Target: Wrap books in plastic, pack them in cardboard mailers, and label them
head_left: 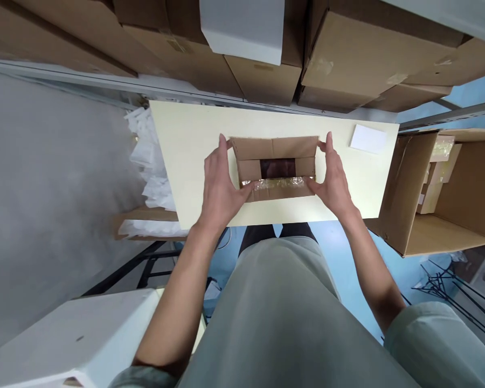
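In the middle of the cream table (186, 143), a small cardboard box (275, 149) lies with its long axis left to right, opening upward. The left hand (222, 180) and right hand (334, 180) grasp its ends, thumbs on the taped near flap (281, 192). A white card (367, 138) lies far right. Cartons (372, 56) stand beyond the far edge, an open carton (412, 188) past the right, white packets (147, 148) past the left; tabletop stretches outward from both hands.

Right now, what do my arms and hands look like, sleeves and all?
Your left hand and right hand are ungloved, with no watch or bracelet showing. Both forearms are bare below short, loose grey-green sleeves without visible markings.
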`<move>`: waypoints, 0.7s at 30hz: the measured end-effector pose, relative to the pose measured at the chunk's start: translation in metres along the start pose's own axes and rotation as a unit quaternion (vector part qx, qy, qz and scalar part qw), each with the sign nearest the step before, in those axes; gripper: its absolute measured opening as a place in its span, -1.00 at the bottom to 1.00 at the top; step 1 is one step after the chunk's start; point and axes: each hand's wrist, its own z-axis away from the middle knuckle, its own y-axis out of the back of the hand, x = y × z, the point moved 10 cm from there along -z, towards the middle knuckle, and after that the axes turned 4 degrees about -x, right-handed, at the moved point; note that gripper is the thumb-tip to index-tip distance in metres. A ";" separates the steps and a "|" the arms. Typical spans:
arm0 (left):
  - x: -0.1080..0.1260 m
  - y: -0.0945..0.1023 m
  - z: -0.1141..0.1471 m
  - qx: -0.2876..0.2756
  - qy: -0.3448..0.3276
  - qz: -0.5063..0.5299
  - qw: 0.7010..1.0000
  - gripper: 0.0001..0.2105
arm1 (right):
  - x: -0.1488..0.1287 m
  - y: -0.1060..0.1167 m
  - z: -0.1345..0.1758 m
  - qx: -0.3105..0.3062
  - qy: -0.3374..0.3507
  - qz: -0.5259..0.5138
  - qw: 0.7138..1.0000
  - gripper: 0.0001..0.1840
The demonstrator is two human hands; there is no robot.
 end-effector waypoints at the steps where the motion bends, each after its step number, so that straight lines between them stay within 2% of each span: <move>1: 0.003 0.002 -0.001 -0.001 -0.007 -0.015 1.000 0.07 | -0.002 0.002 0.000 0.001 0.009 0.009 1.000 -0.08; 5: 0.014 0.001 0.020 0.005 -0.054 -0.040 0.998 -0.60 | -0.006 0.001 0.019 -0.024 0.019 0.031 0.999 -0.53; 7: 0.013 -0.002 0.032 0.026 -0.055 -0.013 0.998 -0.79 | -0.004 -0.006 0.032 -0.034 -0.003 0.002 0.999 -0.62; 10: -0.006 -0.003 0.041 0.091 0.006 0.067 0.994 -0.83 | 0.011 -0.016 0.044 0.000 -0.077 -0.080 0.994 -0.61; 12: -0.021 -0.007 0.041 0.113 0.052 0.120 0.985 -0.83 | 0.025 -0.022 0.048 0.040 -0.133 -0.124 0.983 -0.62; 14: -0.031 -0.015 0.039 0.109 0.083 0.151 0.979 -0.80 | 0.037 -0.028 0.050 0.066 -0.181 -0.142 0.971 -0.65; 16: -0.037 -0.020 0.036 0.102 0.105 0.162 0.976 -0.76 | 0.042 -0.034 0.050 0.063 -0.209 -0.144 0.965 -0.68; 21: -0.034 -0.017 0.030 0.088 0.153 0.161 0.971 -0.81 | 0.029 -0.029 0.047 0.025 -0.220 -0.122 0.968 -0.65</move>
